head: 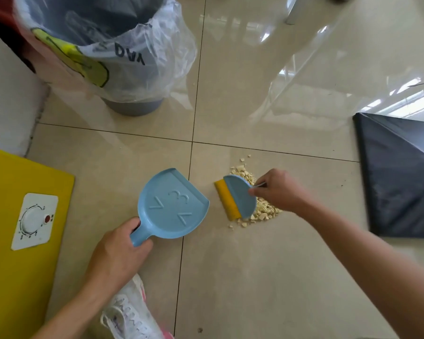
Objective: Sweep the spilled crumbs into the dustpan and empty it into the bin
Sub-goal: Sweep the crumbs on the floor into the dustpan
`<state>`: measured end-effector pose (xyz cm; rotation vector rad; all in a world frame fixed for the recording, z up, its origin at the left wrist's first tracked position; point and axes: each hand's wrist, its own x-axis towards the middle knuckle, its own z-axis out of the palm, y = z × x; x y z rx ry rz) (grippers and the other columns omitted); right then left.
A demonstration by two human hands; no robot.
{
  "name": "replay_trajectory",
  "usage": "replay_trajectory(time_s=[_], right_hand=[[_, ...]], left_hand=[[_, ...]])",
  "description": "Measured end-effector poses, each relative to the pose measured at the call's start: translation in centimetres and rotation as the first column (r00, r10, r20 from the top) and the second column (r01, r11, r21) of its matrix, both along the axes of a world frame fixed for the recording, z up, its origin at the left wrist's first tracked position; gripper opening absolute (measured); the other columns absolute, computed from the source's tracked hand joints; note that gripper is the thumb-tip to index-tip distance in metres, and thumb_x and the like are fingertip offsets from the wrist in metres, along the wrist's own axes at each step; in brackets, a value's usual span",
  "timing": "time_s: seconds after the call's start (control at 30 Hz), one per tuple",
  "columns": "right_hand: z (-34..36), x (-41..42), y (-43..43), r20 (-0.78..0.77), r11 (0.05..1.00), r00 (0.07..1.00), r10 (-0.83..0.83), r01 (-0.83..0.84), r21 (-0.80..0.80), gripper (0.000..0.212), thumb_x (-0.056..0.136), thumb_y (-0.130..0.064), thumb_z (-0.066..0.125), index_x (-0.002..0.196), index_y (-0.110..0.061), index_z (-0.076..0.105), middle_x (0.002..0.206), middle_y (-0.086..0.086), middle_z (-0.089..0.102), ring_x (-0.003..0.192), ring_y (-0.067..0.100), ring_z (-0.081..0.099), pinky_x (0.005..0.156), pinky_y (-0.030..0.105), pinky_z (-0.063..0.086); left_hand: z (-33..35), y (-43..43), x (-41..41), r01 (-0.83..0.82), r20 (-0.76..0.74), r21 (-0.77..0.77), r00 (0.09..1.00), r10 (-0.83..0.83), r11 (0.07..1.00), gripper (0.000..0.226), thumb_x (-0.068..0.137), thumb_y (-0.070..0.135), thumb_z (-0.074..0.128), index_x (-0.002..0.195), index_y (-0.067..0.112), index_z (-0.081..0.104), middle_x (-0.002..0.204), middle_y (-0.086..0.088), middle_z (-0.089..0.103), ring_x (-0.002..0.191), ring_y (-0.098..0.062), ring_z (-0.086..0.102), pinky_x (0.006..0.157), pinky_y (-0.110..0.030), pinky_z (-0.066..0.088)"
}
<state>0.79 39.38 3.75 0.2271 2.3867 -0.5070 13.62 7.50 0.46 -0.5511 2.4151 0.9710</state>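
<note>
The left hand (119, 250) grips the dustpan (171, 204) handle, mouth facing the crumbs (262, 211), while the right hand (279, 189) holds the brush (235, 199) ready to push them in.

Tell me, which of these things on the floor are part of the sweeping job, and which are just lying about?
Part of the job:
- crumbs, piled on the tile
- blue dustpan, held by the left hand
- small brush, held by the right hand
- lined bin

Just lying about:
- yellow board with a white dial
- black sheet
- white shoe
</note>
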Motion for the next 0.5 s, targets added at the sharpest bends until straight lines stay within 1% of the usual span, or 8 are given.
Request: replay_trajectory(time_s=[0.03, 0.1, 0.17, 0.2, 0.27, 0.33, 0.4, 0.5], right_hand=[[0.9, -0.4, 0.5, 0.012, 0.999, 1.0, -0.026, 0.026, -0.038, 0.011, 0.088, -0.026, 0.073, 0.086, -0.02, 0.082, 0.062, 0.008, 0.063, 0.052, 0.014, 0.046, 0.05, 0.027, 0.037], [3.0, -1.3, 1.2, -0.003, 0.983, 0.994, -0.109, 0.108, -0.147, 0.007, 0.089, -0.025, 0.075, 0.087, -0.021, 0.08, 0.07, 0.015, 0.07, 0.061, 0.016, 0.05, 0.056, 0.03, 0.043], [4.8, -2.8, 1.9, -0.114, 0.978, 0.983, -0.145, 0.124, -0.169, 0.013, 0.09, -0.026, 0.074, 0.095, -0.016, 0.08, 0.075, 0.011, 0.072, 0.066, 0.018, 0.054, 0.059, 0.031, 0.045], [5.2, -3.7, 2.4, -0.203, 0.988, 0.972, -0.122, 0.099, -0.122, 0.015, 0.09, -0.026, 0.073, 0.096, -0.014, 0.081, 0.071, 0.008, 0.07, 0.063, 0.019, 0.053, 0.058, 0.03, 0.044], [5.4, -5.5, 3.0, -0.362, 0.998, 0.932, 0.005, 0.02, 0.065, 0.017, 0.092, -0.025, 0.068, 0.094, -0.015, 0.081, 0.066, 0.006, 0.065, 0.056, 0.019, 0.053, 0.053, 0.026, 0.041], [4.2, -6.6, 3.1, -0.438, 0.978, 0.892, 0.115, -0.025, 0.206, 0.022, 0.091, -0.024, 0.062, 0.095, -0.014, 0.081, 0.073, 0.013, 0.069, 0.062, 0.028, 0.061, 0.056, 0.031, 0.049], [2.3, -6.9, 2.9, -0.412, 0.958, 0.894, 0.177, -0.06, 0.281, 0.022, 0.09, -0.022, 0.059, 0.093, -0.013, 0.079, 0.081, 0.019, 0.07, 0.074, 0.039, 0.066, 0.063, 0.036, 0.054], [-0.3, -5.8, 1.8, -0.342, 0.902, 0.886, 0.314, -0.165, 0.4, 0.02, 0.09, -0.013, 0.054, 0.08, -0.01, 0.071, 0.069, 0.016, 0.058, 0.068, 0.04, 0.067, 0.054, 0.031, 0.041]], left_hand=[[0.0, 0.0, 0.0, 0.001, 0.008, 0.004, 1.0, -0.001, 1.0, 0.007, 0.08, 0.014, 0.065, 0.078, 0.013, 0.058, 0.058, -0.008, 0.049, 0.052, -0.017, 0.035, 0.051, -0.032, 0.032], [0.0, 0.1, -0.1, -0.001, 0.015, 0.021, 1.0, 0.0, 1.0, 0.005, 0.081, 0.014, 0.064, 0.079, 0.015, 0.06, 0.061, -0.011, 0.054, 0.052, -0.016, 0.036, 0.051, -0.031, 0.032], [0.1, -0.1, -0.2, -0.002, 0.022, 0.049, 1.0, 0.001, 0.999, 0.004, 0.083, 0.016, 0.064, 0.08, 0.017, 0.061, 0.066, -0.012, 0.06, 0.052, -0.015, 0.039, 0.053, -0.03, 0.034], [0.2, -0.1, -0.2, -0.002, 0.02, 0.063, 1.0, 0.001, 0.998, 0.004, 0.083, 0.016, 0.064, 0.081, 0.018, 0.061, 0.069, -0.012, 0.063, 0.053, -0.014, 0.04, 0.053, -0.03, 0.035], [0.3, -0.1, -0.3, 0.003, 0.012, 0.072, 1.0, -0.004, 0.997, 0.005, 0.083, 0.016, 0.065, 0.082, 0.02, 0.063, 0.072, -0.012, 0.064, 0.054, -0.014, 0.042, 0.053, -0.03, 0.036], [0.4, 0.1, -0.3, 0.009, 0.009, 0.072, 1.0, -0.01, 0.997, 0.006, 0.083, 0.016, 0.065, 0.082, 0.021, 0.062, 0.069, -0.01, 0.063, 0.052, -0.014, 0.041, 0.052, -0.031, 0.034], [0.4, 0.4, -0.2, 0.021, 0.006, 0.066, 1.0, -0.021, 0.998, 0.006, 0.083, 0.016, 0.065, 0.081, 0.02, 0.061, 0.062, -0.004, 0.056, 0.051, -0.014, 0.04, 0.051, -0.03, 0.033], [0.2, 0.6, 0.0, 0.006, 0.022, 0.046, 1.0, -0.007, 0.999, 0.009, 0.083, 0.017, 0.066, 0.078, 0.018, 0.058, 0.061, -0.005, 0.055, 0.051, -0.016, 0.04, 0.051, -0.031, 0.033]])
